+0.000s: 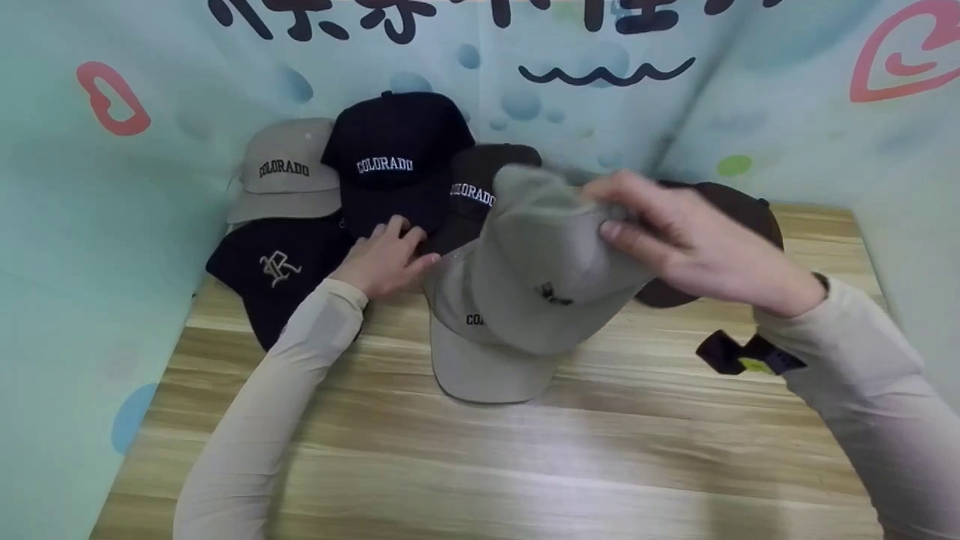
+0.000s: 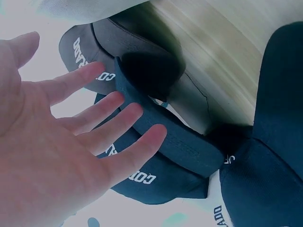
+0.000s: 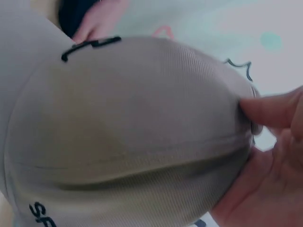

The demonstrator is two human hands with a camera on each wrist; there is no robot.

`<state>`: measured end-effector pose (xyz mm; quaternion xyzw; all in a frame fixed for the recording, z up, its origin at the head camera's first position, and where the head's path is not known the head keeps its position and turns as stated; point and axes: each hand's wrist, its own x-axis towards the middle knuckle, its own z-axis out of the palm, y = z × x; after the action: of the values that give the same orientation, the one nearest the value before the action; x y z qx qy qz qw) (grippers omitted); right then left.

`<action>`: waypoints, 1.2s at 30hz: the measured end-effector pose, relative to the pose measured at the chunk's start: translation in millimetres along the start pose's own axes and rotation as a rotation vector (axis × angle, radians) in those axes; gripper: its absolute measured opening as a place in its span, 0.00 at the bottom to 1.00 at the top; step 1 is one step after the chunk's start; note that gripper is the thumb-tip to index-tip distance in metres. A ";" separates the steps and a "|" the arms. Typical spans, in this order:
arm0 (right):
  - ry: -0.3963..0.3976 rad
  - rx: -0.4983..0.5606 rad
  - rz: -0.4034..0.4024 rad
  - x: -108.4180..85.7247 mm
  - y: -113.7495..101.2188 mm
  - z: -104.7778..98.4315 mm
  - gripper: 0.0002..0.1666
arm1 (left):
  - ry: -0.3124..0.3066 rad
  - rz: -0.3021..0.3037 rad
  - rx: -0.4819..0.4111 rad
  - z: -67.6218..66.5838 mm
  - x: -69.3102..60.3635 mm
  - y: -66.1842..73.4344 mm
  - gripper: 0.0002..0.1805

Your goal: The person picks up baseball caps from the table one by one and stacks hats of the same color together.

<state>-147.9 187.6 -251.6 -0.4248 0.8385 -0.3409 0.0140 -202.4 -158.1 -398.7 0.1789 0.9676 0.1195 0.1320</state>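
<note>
My right hand point(image 1: 686, 240) pinches the crown of a light grey-beige cap point(image 1: 559, 262), held tilted above another light cap point(image 1: 491, 375) lettered in dark thread. In the right wrist view the thumb presses the held cap point(image 3: 132, 113) near its top. My left hand point(image 1: 386, 259), fingers spread, is at the brim of a black COLORADO cap point(image 1: 405, 135); the left wrist view shows the palm point(image 2: 57, 132) beside the black cap point(image 2: 175, 137) and a dark grey cap point(image 2: 99, 52). Whether the fingers touch the brim I cannot tell.
A beige COLORADO cap point(image 1: 289, 161) stands at the back left, with a black cap bearing an R point(image 1: 292, 247) in front. A dark brown COLORADO cap point(image 1: 495, 157) is behind the held one; another brown cap point(image 1: 739, 210) lies right. A printed curtain point(image 1: 570, 112) hangs behind the wooden table point(image 1: 480, 465).
</note>
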 end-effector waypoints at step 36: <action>0.038 -0.085 0.093 49.4 71.3 136.2 0.18 | 0.003 -0.006 0.044 1.2 -9.3 -7.5 0.23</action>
<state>-187.0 104.6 -384.6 -0.3792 0.8712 -0.3118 -0.0043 -196.1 -168.2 -399.9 0.1788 0.9707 0.0979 0.1270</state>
